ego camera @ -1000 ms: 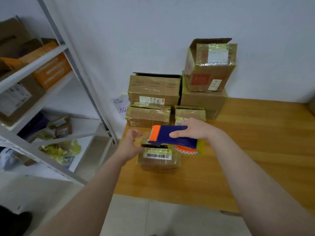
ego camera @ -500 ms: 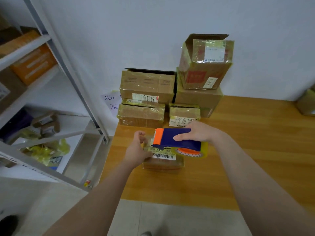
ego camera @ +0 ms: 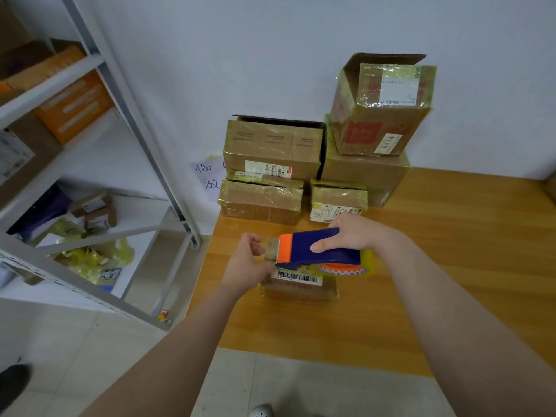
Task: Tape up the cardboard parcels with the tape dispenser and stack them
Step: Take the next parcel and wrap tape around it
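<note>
1. A wooden bench (ego camera: pixel 451 251) is set against a white wall, and a grey rack (ego camera: pixel 144 139) is stood just off its left edge
2. A stack (ego camera: pixel 361 173) of taped boxes is piled at the bench's back left corner, and the top box (ego camera: pixel 382 115) is shown with a flap raised
3. A small parcel (ego camera: pixel 298 290), marked with a barcode label, is laid flat near the bench's left edge, in front of the stack and apart from it
4. The dispenser (ego camera: pixel 313 249), blue with an orange nose, is held over the parcel with its nose turned towards the left edge; whether the two touch cannot be told
5. The dispenser is gripped from above by the right hand (ego camera: pixel 352 233), with the fingers curled round its body
6. At the nose, the loose end of tape (ego camera: pixel 271 251) is pinched between the thumb and fingers of the left hand (ego camera: pixel 249 263)
</note>
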